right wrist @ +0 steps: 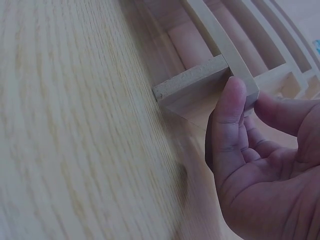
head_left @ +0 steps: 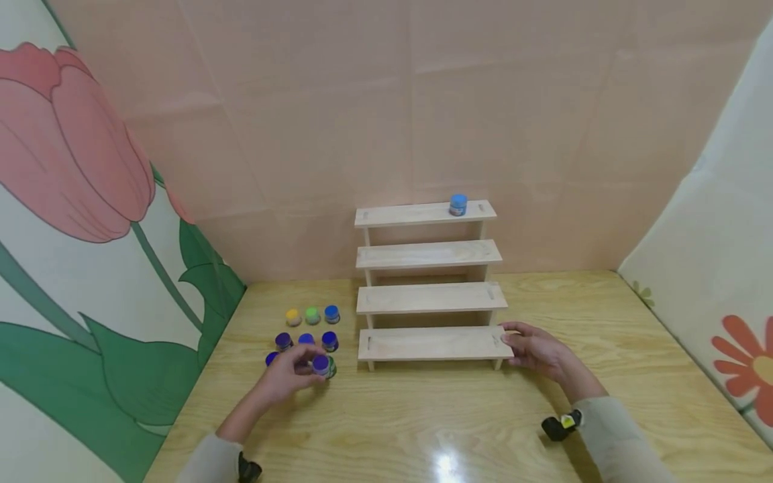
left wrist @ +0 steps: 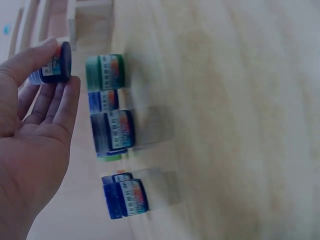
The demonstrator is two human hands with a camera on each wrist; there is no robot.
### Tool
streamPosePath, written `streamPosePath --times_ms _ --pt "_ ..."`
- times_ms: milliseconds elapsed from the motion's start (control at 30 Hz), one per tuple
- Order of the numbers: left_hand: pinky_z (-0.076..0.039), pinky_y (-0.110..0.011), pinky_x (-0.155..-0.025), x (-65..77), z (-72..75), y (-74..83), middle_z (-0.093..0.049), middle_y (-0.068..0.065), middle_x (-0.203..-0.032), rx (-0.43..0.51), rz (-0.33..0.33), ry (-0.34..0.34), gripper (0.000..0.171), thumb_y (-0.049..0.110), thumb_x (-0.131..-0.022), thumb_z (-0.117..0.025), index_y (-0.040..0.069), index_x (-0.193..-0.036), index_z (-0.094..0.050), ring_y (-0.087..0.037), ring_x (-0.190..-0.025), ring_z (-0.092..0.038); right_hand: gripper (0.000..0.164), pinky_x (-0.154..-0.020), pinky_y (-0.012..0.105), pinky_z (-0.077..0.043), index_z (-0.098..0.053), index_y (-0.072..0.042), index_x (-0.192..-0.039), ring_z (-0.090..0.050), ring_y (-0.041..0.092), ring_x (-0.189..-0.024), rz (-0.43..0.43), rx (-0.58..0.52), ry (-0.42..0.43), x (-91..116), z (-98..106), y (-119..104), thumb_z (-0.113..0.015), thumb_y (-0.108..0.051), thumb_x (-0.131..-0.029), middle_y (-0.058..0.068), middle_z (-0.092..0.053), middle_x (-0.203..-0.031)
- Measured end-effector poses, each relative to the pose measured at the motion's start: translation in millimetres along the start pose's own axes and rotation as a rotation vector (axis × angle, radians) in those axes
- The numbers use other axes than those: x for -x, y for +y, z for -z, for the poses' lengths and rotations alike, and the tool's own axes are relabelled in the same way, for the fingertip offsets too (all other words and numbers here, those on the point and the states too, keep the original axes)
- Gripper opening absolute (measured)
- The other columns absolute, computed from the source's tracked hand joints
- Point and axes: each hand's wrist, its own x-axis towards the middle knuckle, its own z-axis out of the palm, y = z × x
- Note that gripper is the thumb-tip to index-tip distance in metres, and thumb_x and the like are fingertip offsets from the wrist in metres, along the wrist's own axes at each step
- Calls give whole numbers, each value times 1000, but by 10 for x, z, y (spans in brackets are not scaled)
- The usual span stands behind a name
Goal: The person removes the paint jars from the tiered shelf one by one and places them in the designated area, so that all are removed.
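Note:
My left hand (head_left: pixel 285 377) grips a small paint jar (head_left: pixel 321 365) with a purple-blue lid between thumb and fingers. In the left wrist view this jar (left wrist: pixel 56 66) is held up off the table, beside a standing jar with a green lid (left wrist: pixel 106 71). My right hand (head_left: pixel 539 352) pinches the right end of the lowest board (head_left: pixel 431 344) of a four-step wooden rack. Its thumb and a finger (right wrist: pixel 231 107) show on the board's corner in the right wrist view. A light blue paint jar (head_left: pixel 458 205) stands toward the right of the top step.
Left of the rack, several paint jars stand in loose rows, among them a yellow-lidded one (head_left: pixel 292 317), a light green one (head_left: pixel 312 316) and a blue one (head_left: pixel 332 314). A pink backdrop (head_left: pixel 302 134) rises behind the wooden table (head_left: pixel 410 422); patterned panels flank it.

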Motion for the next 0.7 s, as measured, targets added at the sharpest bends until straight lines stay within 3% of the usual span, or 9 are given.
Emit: streamPosePath --times_ms 333,700 --pt "-56 -40 -99 60 -41 -97 -64 -7 -128 -30 66 2 45 12 -79 -87 12 -119 -67 -31 -119 -62 39 -69 25 -60 -43 -6 -138 -66 11 -81 -13 11 22 18 -32 -22 -58 -11 -103 1 -67 -97" --pt "-58 -35 -95 137 -63 -172 -64 -6 -123 -16 81 -128 46 12 -79 -86 11 -120 -66 -30 -117 -62 32 -71 26 -60 -47 -10 -134 -66 11 -83 -19 3 11 17 -23 -21 -58 -12 -103 0 -67 -98"
